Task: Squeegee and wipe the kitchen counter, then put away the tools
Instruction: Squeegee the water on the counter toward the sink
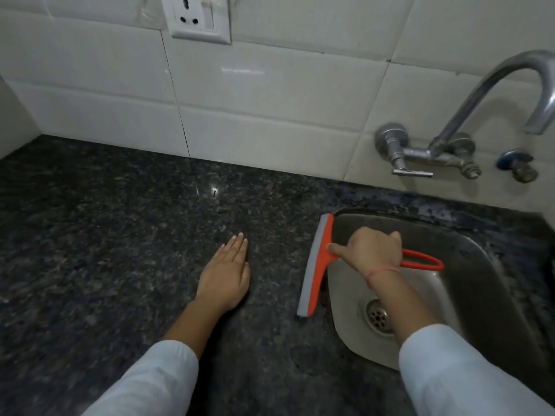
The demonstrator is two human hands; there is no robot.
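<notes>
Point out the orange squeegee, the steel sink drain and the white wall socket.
Orange squeegee with grey blade [318, 259]: head view, on the orange blade bar.
Steel sink drain [379, 317]: head view, on the perforated strainer.
White wall socket [196, 18]: head view, on its faceplate.

Dark speckled granite counter [120, 223] runs to white tiled wall, steel sink [426, 283] set into its right side. Left hand [223, 276] lies flat, palm down, on the stone. Orange squeegee [316, 264] blade rests on counter along sink's left rim, handle out over the basin, small wet patch near front edge
</notes>
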